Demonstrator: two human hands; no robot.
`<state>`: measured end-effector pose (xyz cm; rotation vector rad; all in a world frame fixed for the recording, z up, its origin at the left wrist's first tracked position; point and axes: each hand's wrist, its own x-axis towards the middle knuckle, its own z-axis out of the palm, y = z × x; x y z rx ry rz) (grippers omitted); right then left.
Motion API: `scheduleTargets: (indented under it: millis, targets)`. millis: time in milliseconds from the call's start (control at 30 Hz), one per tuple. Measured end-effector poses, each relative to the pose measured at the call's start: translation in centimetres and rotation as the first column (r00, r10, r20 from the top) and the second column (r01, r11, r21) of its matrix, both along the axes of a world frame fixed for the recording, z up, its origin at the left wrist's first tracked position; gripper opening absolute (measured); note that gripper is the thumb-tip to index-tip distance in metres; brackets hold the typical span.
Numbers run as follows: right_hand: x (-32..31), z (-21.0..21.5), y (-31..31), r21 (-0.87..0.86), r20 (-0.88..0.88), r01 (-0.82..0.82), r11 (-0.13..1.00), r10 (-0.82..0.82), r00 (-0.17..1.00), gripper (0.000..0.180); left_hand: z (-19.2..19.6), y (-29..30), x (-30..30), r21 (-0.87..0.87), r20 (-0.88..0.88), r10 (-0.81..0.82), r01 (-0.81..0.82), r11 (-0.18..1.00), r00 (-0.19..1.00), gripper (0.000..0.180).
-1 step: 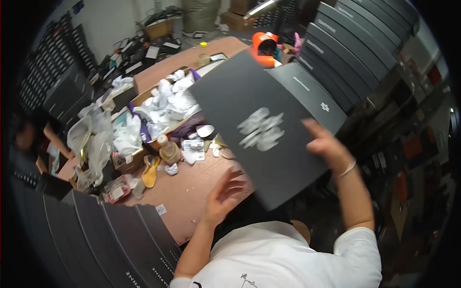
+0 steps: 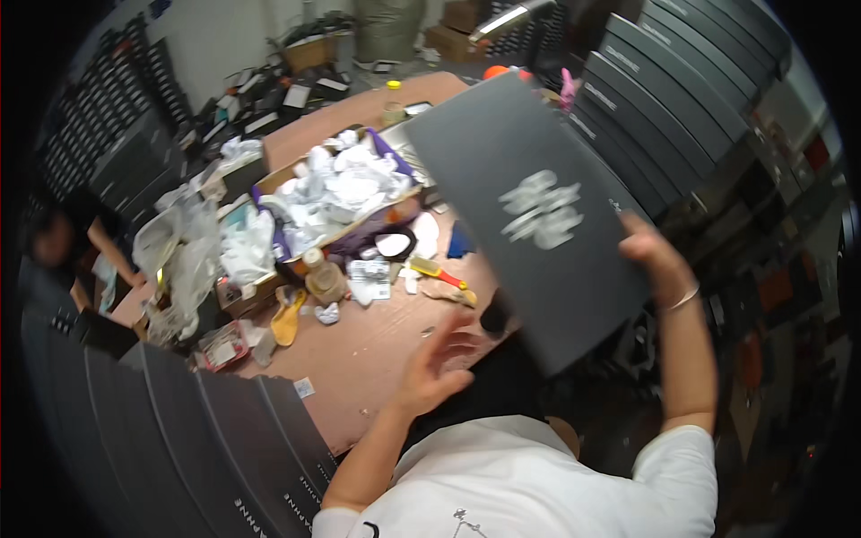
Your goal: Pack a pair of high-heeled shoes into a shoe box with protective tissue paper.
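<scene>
- We see the right hand (image 2: 653,255) clamped on the right edge of a dark lid (image 2: 529,215); the lid is lifted and tilted above the bench (image 2: 377,350).
- The left hand (image 2: 437,363) is under the lower edge of the lid, fingers apart, holding nothing; we cannot tell if it touches the lid.
- Left of the lid, a carton (image 2: 336,193) full of white paper sits on the bench.
- Just below the carton lies a yellow tool (image 2: 437,272).
- Dark boxes (image 2: 682,108) are stacked right of the lid.
</scene>
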<state>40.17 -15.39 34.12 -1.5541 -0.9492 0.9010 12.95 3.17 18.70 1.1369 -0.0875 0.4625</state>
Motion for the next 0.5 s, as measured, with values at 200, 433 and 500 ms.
scheduleTargets:
  millis: [200,433,500]
  targets:
    - [2.6,12.2,0.2,0.049,0.899,0.349,0.936,-0.193,0.392,0.051,1.5,-1.4,-1.3,0.26,-0.185,0.046,0.003,0.966,0.982,0.065]
    - [-25.5,13.1,16.7,0.222,0.972,-0.908,0.355,-0.153,0.178,0.066,3.1,-0.9,-9.9,0.599,-0.152,0.594,-0.404,0.691,0.79,0.051]
    - [-33.1,15.8,16.5,0.255,0.921,-0.967,0.023,-0.309,0.236,0.057,5.0,-1.7,-10.8,0.645,-0.022,0.665,-0.497,0.58,0.747,0.049]
